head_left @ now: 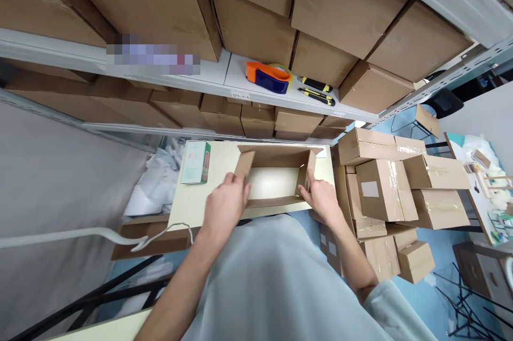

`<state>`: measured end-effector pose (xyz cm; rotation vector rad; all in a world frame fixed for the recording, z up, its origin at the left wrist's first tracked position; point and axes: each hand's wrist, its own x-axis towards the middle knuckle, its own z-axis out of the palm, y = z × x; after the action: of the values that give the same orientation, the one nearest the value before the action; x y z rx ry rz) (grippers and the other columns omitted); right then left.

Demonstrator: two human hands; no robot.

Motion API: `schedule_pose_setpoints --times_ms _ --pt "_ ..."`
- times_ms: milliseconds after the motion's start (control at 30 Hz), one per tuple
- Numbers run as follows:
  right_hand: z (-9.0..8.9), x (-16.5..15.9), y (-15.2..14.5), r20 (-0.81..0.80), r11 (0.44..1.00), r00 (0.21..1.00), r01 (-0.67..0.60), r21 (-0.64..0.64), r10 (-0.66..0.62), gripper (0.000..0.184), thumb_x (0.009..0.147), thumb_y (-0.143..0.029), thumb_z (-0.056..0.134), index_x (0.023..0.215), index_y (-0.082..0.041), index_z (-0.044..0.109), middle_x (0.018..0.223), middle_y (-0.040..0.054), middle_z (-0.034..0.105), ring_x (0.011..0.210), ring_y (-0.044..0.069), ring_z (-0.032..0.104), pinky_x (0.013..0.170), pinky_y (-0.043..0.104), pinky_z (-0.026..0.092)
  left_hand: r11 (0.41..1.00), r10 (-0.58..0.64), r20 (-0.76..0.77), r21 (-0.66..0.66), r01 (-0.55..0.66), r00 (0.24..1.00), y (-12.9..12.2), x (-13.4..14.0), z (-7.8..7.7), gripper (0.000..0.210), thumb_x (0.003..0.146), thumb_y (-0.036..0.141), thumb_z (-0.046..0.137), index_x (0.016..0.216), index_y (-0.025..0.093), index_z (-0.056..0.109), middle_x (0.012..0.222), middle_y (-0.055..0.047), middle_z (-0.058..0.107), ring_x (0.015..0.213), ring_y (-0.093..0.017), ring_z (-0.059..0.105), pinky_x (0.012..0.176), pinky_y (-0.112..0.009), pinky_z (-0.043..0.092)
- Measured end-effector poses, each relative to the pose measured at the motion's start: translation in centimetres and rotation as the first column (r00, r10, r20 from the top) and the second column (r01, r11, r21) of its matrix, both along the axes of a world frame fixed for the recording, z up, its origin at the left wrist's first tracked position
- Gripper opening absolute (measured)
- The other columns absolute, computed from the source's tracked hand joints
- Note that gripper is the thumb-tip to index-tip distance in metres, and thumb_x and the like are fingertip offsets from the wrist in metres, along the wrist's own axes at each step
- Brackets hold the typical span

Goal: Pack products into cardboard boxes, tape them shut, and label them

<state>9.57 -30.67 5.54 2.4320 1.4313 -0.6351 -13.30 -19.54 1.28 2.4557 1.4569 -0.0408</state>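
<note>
An opened-out cardboard box (280, 156) stands on the pale tabletop (186, 204) before me, its brown walls upright. A pale surface shows inside those walls. My left hand (226, 199) grips the box's left side, with the fingers bent around the cardboard edge. At the opposite side, my right hand (321, 198) holds the right wall; its thumb is on the inner face and its other fingers are partly hidden behind the cardboard. Left of the box, apart from both hands, sits a small white-and-green carton (195, 162).
A shelf full of cardboard boxes (256, 25) overhangs the table; its edge carries an orange-and-blue tape dispenser (269, 78) and black-and-yellow utility knives (316, 96). Stacked boxes (387, 188) crowd the right. White plastic wrapping (154, 178) and a white cable (80, 235) are on the left.
</note>
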Motion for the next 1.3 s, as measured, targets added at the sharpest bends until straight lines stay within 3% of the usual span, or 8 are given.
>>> schedule_pose_setpoints --times_ms 300,500,633,733,933,1100,1200,1300 --pt "-2.7 3.8 -0.6 -0.365 0.979 0.915 -0.117 0.169 0.172 0.042 0.111 -0.048 0.071 0.147 -0.026 0.078 0.146 0.0143 0.067 0.143 0.029 0.064 0.121 0.039 0.052 0.956 -0.137 0.335 -0.203 0.213 0.932 0.5 -0.9 -2.8 0.042 0.108 0.054 0.051 0.116 0.025 0.08 0.117 -0.017 0.083 0.114 -0.039 0.077 0.101 -0.049 0.06" --pt "-3.6 6.3 -1.4 -0.538 0.969 0.815 -0.108 0.22 0.213 0.065 0.096 -0.058 0.09 0.15 -0.025 0.074 0.154 0.0135 0.068 0.145 0.03 0.066 0.123 0.039 0.051 0.989 0.124 0.486 -0.13 -0.069 0.865 0.2 -0.5 -3.4 0.06 0.113 0.059 0.041 0.147 0.019 0.071 0.134 -0.02 0.08 0.126 -0.04 0.075 0.113 -0.053 0.056" --pt "-6.5 5.7 -0.5 -0.389 0.958 0.919 0.046 0.282 0.07 0.064 0.101 -0.062 0.082 0.144 -0.017 0.072 0.131 0.017 0.078 0.124 0.031 0.075 0.111 0.04 0.057 0.967 0.225 0.614 -0.048 -0.249 0.757 2.6 1.6 -5.1 0.073 0.108 0.06 0.052 0.165 0.013 0.054 0.16 -0.027 0.062 0.158 -0.043 0.053 0.133 -0.061 0.037" --pt "-9.0 4.9 0.2 -0.188 0.933 0.981 0.108 0.344 -0.044 0.097 0.091 -0.063 0.092 0.163 -0.01 0.055 0.143 0.0273 0.069 0.137 0.041 0.068 0.117 0.053 0.055 0.965 0.21 0.632 -0.01 -0.264 0.746 4.6 2.2 -6.5 0.073 0.103 0.063 0.062 0.16 0.018 0.059 0.165 -0.026 0.057 0.168 -0.043 0.038 0.14 -0.064 0.018" --pt "-11.5 5.3 0.0 -0.298 0.825 0.953 0.121 0.552 0.059 0.14 0.089 -0.055 0.096 0.185 -0.024 -0.001 0.179 0.0285 0.033 0.159 0.038 0.053 0.124 0.053 0.055 0.981 0.135 0.592 0.033 -0.191 0.795 3.2 -0.7 -8.0 0.044 0.103 0.057 0.068 0.133 0.028 0.078 0.143 -0.018 0.074 0.149 -0.041 0.06 0.134 -0.066 0.026" --pt "-13.6 6.3 -0.5 -0.336 0.713 0.908 0.062 0.699 0.25 0.085 0.094 -0.058 0.091 0.166 -0.029 0.056 0.175 0.0218 0.043 0.156 0.04 0.055 0.127 0.06 0.053 0.994 -0.059 0.665 0.11 -0.019 0.745 0.0 -4.0 -11.1 0.023 0.109 0.043 0.064 0.108 0.027 0.082 0.114 -0.01 0.083 0.115 -0.03 0.075 0.121 -0.055 0.046" --pt "-14.9 6.6 -0.3 -0.411 0.688 0.873 0.131 0.714 0.261 0.05 0.101 -0.059 0.081 0.139 -0.027 0.077 0.162 0.0189 0.058 0.15 0.036 0.061 0.125 0.056 0.054 0.986 0.051 0.704 0.078 -0.148 0.708 -0.4 -4.7 -12.7 0.024 0.106 0.046 0.07 0.113 0.027 0.082 0.122 -0.013 0.08 0.126 -0.032 0.072 0.123 -0.055 0.048" --pt "-15.7 6.5 0.4 -0.541 0.654 0.819 0.306 0.692 0.189 0.041 0.106 -0.06 0.072 0.123 -0.024 0.08 0.151 0.0181 0.067 0.147 0.033 0.065 0.12 0.049 0.058 0.948 0.284 0.728 -0.114 -0.298 0.624 0.3 -4.4 -13.9 0.06 0.096 0.058 0.081 0.144 0.023 0.073 0.162 -0.02 0.062 0.159 -0.04 0.052 0.135 -0.061 0.039"
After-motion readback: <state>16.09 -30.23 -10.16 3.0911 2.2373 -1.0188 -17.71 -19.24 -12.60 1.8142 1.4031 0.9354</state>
